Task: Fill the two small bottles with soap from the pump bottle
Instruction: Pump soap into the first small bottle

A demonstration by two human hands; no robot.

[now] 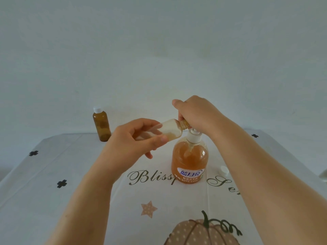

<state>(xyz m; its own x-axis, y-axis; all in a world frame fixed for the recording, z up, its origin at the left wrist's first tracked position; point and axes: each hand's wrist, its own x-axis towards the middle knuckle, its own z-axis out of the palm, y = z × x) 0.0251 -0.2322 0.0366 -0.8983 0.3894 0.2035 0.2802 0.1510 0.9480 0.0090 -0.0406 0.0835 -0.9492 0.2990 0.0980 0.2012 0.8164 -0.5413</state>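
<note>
- I am looking down through the head camera at a table draped in a white tablecloth (pixel 70 165), which is printed with script lettering, black clovers, a star and a pumpkin.
- The left hand (pixel 136 140) is gripping a small bottle (pixel 170 129). The thumb is running underneath and the fingers are curling over its body.
- That bottle is hanging in the air above the table, tilted almost onto its side, with its open threaded neck pointing right.
- Something pale is lying along the lower inside wall of this bottle.
- The right hand (pixel 196 114) is sitting on top of the pump bottle (pixel 190 161), fingers curling down around the pump head and hiding it from me.
- The small bottle's neck is touching those fingers, just above the pump's white collar (pixel 193 137).
- The pump bottle is standing upright near the middle of the table, showing orange soap and a blue and white label facing me.
- A second small bottle (pixel 101 126), amber and wearing a white cap, is standing upright at the far left edge, well apart from both hands.
- A loose white cap (pixel 223 170) is lying on the cloth right of the pump bottle, partly hiding behind the right forearm.
- A clear object (pixel 323 175) is showing at the right border; I cannot tell what it is.
</note>
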